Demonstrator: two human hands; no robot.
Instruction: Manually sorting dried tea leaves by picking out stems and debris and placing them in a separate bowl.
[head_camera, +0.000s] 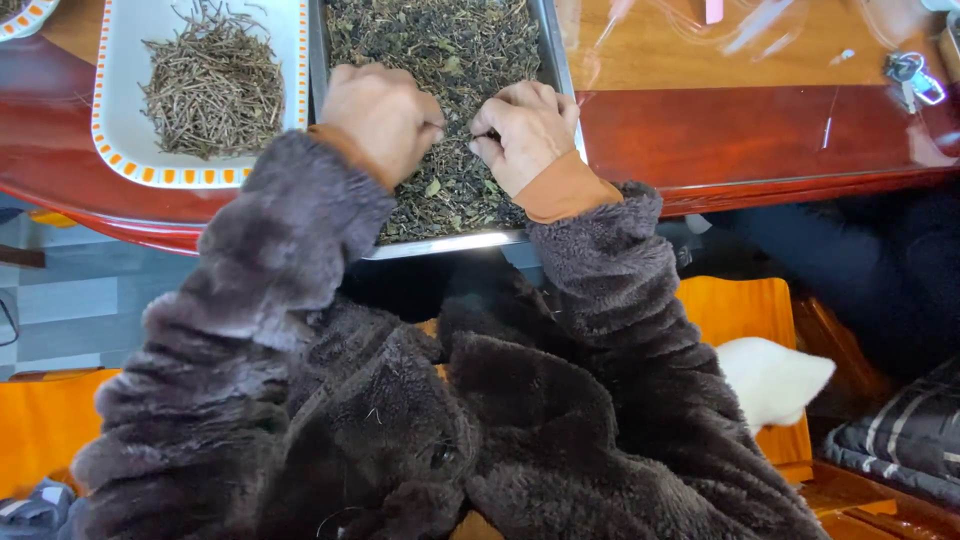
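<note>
A metal tray (556, 60) filled with dark dried leaves and stems (450, 40) lies on the table in front of me. My left hand (378, 115) rests curled on the leaf pile at the tray's left side. My right hand (525, 130) is beside it, fingers pinched together on a small bit of the dried leaves; what sits between the fingertips is too small to make out. Both arms wear fuzzy dark sleeves with orange cuffs. To the left stands a white plate with an orange dashed rim (120, 150) holding a heap of thin brown stems (212, 85).
The reddish wooden table (760, 140) has a glass top with clear plastic bags (760, 25) and a bunch of keys (912, 75) at the far right. Orange wooden seats (745, 310), a white furry object (770, 378) and striped cushions (900, 435) are below.
</note>
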